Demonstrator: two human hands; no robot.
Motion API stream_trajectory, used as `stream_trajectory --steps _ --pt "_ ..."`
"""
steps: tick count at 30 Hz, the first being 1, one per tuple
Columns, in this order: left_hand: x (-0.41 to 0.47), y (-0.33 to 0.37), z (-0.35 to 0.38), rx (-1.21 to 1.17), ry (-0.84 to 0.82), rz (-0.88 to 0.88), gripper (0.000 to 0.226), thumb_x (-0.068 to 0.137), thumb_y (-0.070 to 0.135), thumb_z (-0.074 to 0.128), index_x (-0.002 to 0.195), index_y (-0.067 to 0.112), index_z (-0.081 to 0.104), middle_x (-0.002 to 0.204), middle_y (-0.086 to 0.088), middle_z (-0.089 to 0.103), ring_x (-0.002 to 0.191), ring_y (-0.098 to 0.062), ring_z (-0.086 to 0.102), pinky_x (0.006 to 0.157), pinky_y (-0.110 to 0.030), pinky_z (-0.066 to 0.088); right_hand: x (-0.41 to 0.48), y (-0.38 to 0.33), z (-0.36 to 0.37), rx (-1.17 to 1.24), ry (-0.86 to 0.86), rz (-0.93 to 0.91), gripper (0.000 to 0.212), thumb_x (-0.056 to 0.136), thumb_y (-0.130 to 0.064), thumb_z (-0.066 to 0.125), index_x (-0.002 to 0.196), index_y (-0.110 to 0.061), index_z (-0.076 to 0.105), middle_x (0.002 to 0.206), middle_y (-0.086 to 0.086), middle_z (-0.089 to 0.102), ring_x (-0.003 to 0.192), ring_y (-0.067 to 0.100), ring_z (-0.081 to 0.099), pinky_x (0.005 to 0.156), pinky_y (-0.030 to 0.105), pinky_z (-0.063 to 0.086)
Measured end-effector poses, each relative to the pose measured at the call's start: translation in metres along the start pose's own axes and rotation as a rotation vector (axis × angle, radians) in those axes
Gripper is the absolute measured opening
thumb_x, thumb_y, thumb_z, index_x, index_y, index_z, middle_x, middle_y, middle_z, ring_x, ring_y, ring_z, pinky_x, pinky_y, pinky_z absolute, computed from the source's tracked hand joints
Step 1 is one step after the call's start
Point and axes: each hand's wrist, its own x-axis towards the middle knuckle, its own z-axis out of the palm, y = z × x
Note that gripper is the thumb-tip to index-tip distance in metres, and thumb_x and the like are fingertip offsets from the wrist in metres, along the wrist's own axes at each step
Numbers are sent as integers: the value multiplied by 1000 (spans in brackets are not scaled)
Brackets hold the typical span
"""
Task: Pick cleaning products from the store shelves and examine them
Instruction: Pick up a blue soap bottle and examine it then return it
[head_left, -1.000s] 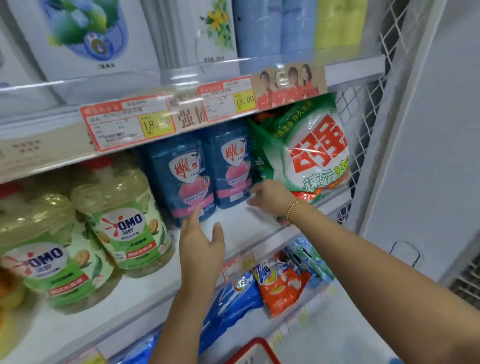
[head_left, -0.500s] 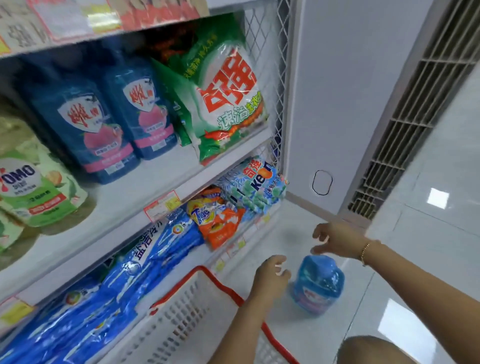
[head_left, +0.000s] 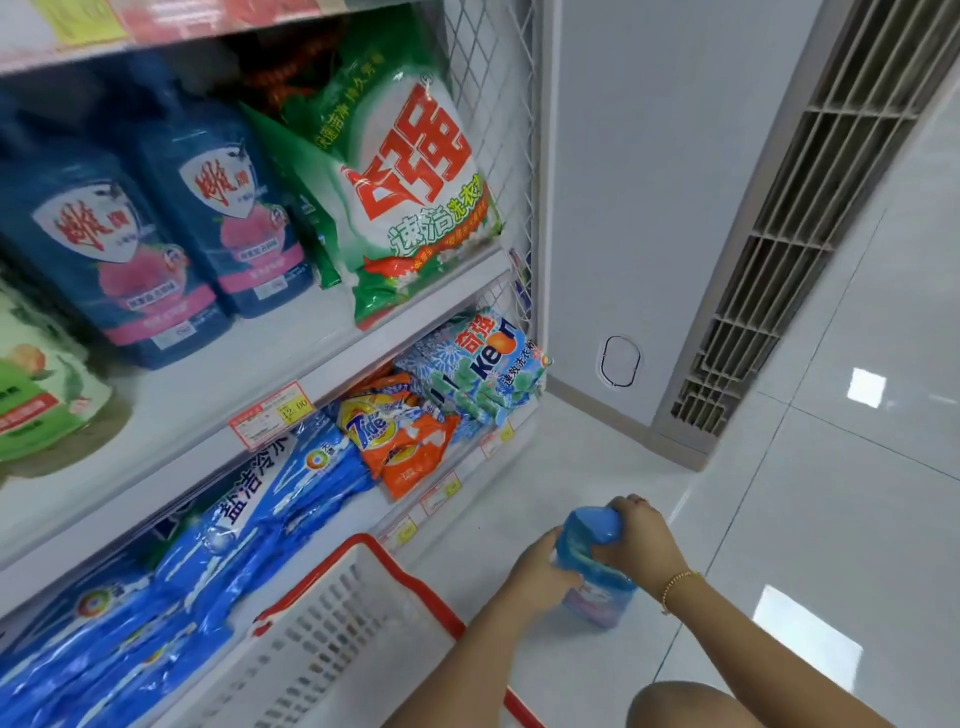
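Hands, apart before, now gripping the blue bottle (head_left: 602, 592): left hand (head_left: 535, 571) at its side, right hand (head_left: 639, 540) over its top.

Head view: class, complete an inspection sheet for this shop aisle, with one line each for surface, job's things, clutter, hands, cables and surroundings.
Surface: glossy white floor tiles; white shelf.
Job's things: blue detergent bottle held low at the floor; on the shelves, dark blue bottles, green washing powder bag, orange Tide bag, Keon bag.
Clutter: white shopping basket with a red rim, beside the shelves.
Hands: left hand wraps the bottle's side; right hand grips its top.
Cables: nothing seen.
Surroundings: white wall; vent grille.
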Motion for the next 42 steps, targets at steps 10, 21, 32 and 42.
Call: stream_trajectory --steps 10,21,32,42 --pt "-26 -30 -43 -169 129 48 102 69 16 85 150 24 23 153 4 31 139 -20 33 109 -34 34 -16 -85 -65 -106 -58 -276 37 71 -25 74 105 -11 65 104 8 62 87 20 53 69 22 39" --pt "-131 54 -168 -257 520 493 91 36 38 96 116 35 54 111 13 69 103 -4 65 82 -28 56 -76 -253 -225 142 27 -790 19 66 -20 80 80 -17 66 63 -4 56 54 5 45 50 17 37" --pt "-184 66 -225 -732 548 390 101 21 50 94 111 12 66 103 -15 73 94 -37 69 92 -52 51 -18 -328 -205 657 32 -556 48 79 -33 74 119 -8 65 115 1 66 106 13 61 94 27 47" --pt "-172 127 -299 -763 575 396 51 55 35 87 99 14 71 94 -9 75 79 -22 73 63 -31 58 -2 -313 -137 886 -59 -555 36 84 -49 60 105 -20 71 94 -8 74 89 5 68 76 20 54"
